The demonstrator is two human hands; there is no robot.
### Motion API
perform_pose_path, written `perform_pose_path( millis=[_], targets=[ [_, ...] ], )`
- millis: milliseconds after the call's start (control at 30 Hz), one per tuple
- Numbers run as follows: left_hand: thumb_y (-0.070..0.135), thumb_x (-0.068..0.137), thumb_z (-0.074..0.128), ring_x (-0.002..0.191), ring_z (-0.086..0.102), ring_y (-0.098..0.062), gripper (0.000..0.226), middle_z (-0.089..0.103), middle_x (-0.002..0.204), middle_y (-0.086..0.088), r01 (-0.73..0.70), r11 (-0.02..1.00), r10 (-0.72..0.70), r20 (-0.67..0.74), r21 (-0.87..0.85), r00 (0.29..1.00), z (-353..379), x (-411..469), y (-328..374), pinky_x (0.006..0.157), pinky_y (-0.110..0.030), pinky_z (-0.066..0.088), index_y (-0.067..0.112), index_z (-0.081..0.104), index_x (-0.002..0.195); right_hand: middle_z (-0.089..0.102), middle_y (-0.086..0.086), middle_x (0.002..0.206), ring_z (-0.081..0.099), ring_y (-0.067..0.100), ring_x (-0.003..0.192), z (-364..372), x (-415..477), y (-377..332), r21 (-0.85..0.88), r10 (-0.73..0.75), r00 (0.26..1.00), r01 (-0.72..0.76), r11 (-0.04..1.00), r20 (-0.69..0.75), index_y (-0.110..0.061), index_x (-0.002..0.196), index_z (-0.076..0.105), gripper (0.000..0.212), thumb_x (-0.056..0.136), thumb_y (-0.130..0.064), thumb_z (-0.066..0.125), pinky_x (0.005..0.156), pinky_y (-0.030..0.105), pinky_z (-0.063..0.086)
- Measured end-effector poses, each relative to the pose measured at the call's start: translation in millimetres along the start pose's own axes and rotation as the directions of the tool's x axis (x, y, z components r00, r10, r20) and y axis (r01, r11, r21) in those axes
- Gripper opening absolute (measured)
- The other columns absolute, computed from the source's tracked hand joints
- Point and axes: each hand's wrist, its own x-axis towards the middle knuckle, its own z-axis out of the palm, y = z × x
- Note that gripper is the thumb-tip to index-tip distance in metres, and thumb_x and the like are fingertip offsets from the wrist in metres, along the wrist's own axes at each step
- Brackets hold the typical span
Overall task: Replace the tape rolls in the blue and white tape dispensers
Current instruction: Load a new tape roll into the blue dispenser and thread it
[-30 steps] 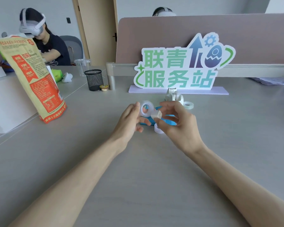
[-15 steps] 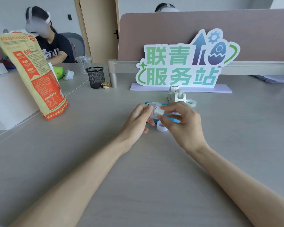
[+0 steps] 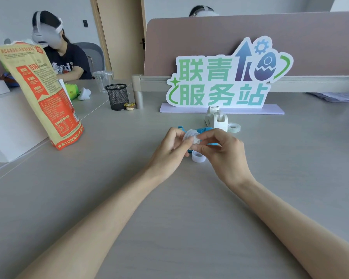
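Observation:
My left hand point(image 3: 168, 152) pinches a clear tape roll point(image 3: 187, 136) just above the desk. My right hand point(image 3: 224, 153) presses a small white hub point(image 3: 195, 140) against that roll's centre. The blue tape dispenser point(image 3: 203, 130) lies flat on the desk right behind my fingers, mostly hidden by them. A white tape dispenser point(image 3: 216, 118) stands upright a little farther back. One loose tape roll point(image 3: 234, 127) lies to the right of the white dispenser, and another loose roll point(image 3: 198, 157) lies on the desk under my right thumb.
A colourful standing sign point(image 3: 226, 81) on a lilac base fills the back. A black mesh pen cup point(image 3: 117, 96) and a small yellow cup stand back left. A tall orange snack bag point(image 3: 38, 91) stands at left. Another person sits at the far left desk.
The roll in my left hand was apart from the white hub in my right hand; both hands came together and the hub now meets the roll's centre. The view tilted slightly.

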Motion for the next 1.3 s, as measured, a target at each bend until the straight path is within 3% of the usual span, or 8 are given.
perform_pose_path(
  millis=[167,267,400,533,633,800,967,1300],
  targets=[
    [0.032,0.097,0.049,0.07,0.059,-0.007,0.016,0.063,0.08,0.008,0.035,0.999,-0.035,-0.002,-0.015,0.999,-2,2,-5,0.059,-0.024,0.037,0.017,0.049,0.094,0.065,-0.003,0.097,0.064,0.002,0.084,0,1,1,0.01,-0.021,0.999,0.021,1.0,0.03,-0.021,0.09,0.069,0.013,0.083,-0.011,0.072,0.071,0.014,0.05],
    [0.033,0.096,0.046,0.07,0.061,-0.012,0.016,0.065,0.087,-0.002,0.016,0.998,-0.016,0.008,-0.06,1.0,-4,3,-2,0.057,-0.029,0.036,0.02,0.048,0.089,0.063,-0.009,0.108,0.061,0.002,0.098,-2,4,-3,0.035,0.006,0.997,-0.009,0.999,0.08,-0.037,0.107,0.062,0.029,0.084,-0.023,0.073,0.079,0.011,0.048],
    [0.04,0.088,0.039,0.064,0.061,-0.011,0.024,0.063,0.084,-0.002,-0.008,0.996,0.01,0.025,-0.088,1.0,-5,3,-1,0.055,-0.028,0.037,0.017,0.047,0.087,0.07,-0.011,0.108,0.065,0.011,0.104,-3,4,-4,0.112,0.076,0.981,-0.096,0.989,0.178,-0.028,0.117,0.063,0.031,0.087,-0.027,0.07,0.095,0.031,0.051],
    [0.042,0.089,0.031,0.071,0.061,-0.017,0.037,0.065,0.083,-0.004,-0.02,0.999,0.018,0.039,0.04,0.999,-7,6,-7,0.06,-0.035,0.04,0.01,0.051,0.094,0.076,-0.001,0.093,0.069,0.012,0.091,-4,2,-4,0.245,0.101,0.977,-0.146,0.958,0.189,-0.016,0.099,0.069,0.015,0.084,-0.014,0.072,0.083,0.026,0.055],
    [0.04,0.09,0.028,0.073,0.061,-0.016,0.034,0.066,0.084,0.007,-0.015,0.997,0.012,0.044,0.073,0.999,-11,8,-8,0.062,-0.036,0.041,0.023,0.058,0.095,0.076,0.003,0.098,0.071,0.014,0.093,-6,4,-3,0.32,0.151,0.975,-0.198,0.927,0.166,-0.013,0.099,0.069,0.019,0.081,-0.011,0.075,0.075,0.02,0.055],
    [0.037,0.093,0.047,0.076,0.059,-0.009,0.022,0.068,0.098,0.013,-0.095,0.995,0.096,-0.027,0.027,0.995,-17,4,0,0.065,-0.019,0.044,0.036,0.061,0.109,0.073,0.008,0.105,0.07,0.019,0.092,-9,9,-3,0.487,0.276,0.949,-0.316,0.814,0.154,-0.009,0.108,0.067,0.028,0.081,-0.016,0.073,0.083,0.029,0.057],
    [0.031,0.073,0.081,0.081,0.054,-0.006,0.043,0.064,0.103,0.017,-0.209,0.967,0.216,-0.031,0.149,0.976,-14,0,5,0.066,-0.02,0.043,0.037,0.065,0.113,0.07,0.015,0.109,0.071,0.022,0.091,-10,9,-5,0.645,0.327,0.916,-0.396,0.653,0.231,-0.008,0.123,0.058,0.037,0.087,-0.012,0.066,0.079,0.028,0.058],
    [0.022,0.073,0.081,0.074,0.055,-0.012,0.033,0.07,0.094,0.004,-0.292,0.929,0.316,-0.076,0.228,0.946,-18,6,0,0.063,-0.008,0.035,0.023,0.074,0.106,0.071,0.011,0.106,0.07,0.021,0.086,-8,7,-4,0.59,0.329,0.909,-0.416,0.692,0.255,-0.009,0.118,0.062,0.036,0.084,-0.016,0.069,0.087,0.036,0.058]
  ],
)
